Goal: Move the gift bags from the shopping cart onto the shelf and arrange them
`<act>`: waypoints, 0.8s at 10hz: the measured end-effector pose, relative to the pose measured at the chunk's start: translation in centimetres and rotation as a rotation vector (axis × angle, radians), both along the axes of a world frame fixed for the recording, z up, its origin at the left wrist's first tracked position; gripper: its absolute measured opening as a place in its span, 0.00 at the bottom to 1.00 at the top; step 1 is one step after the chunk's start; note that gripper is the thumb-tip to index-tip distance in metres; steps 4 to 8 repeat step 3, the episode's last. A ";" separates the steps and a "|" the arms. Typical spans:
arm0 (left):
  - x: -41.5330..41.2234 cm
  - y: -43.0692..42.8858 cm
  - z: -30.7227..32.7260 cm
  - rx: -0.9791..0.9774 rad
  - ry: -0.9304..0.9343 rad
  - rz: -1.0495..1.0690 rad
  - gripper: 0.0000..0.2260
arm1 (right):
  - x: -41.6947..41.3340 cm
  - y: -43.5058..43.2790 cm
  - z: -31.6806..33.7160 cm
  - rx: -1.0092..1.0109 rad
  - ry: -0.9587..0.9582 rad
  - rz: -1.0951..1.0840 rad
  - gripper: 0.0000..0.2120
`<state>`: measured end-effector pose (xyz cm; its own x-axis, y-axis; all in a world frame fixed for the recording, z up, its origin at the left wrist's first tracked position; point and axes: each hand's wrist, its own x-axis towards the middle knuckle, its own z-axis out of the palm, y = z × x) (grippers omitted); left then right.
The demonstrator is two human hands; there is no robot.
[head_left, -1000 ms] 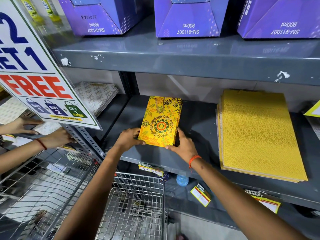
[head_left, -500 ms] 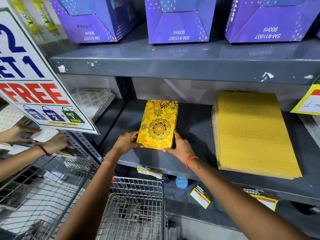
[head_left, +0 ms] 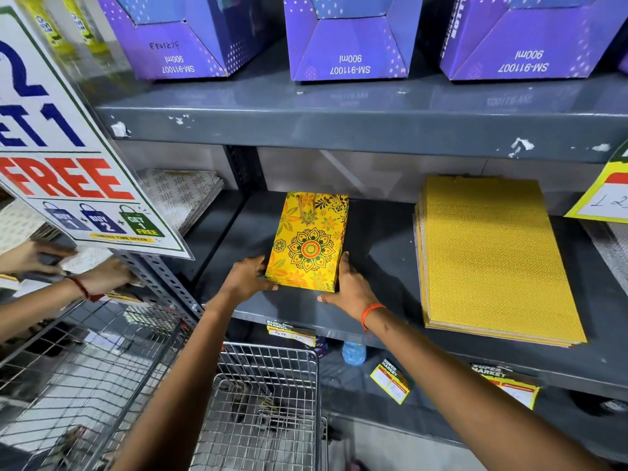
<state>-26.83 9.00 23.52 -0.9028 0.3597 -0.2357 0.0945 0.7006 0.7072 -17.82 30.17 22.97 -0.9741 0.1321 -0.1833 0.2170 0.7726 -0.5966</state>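
I have the stack of flat floral gift bags lying on the middle shelf, my left hand cupped on its 9 o'clock edge and my right hand flat against its 3 o'clock edge, fingers pressed together. I judge them light, floppy and slick, so I'd squeeze the long edges low down. Larger yellow bags lie well apart at 3 o'clock; the cart waits at 6.
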 end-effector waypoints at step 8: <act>8.1 5.3 2.2 -0.577 0.067 -0.034 0.25 | 5.1 3.3 4.8 0.108 -0.152 0.087 0.24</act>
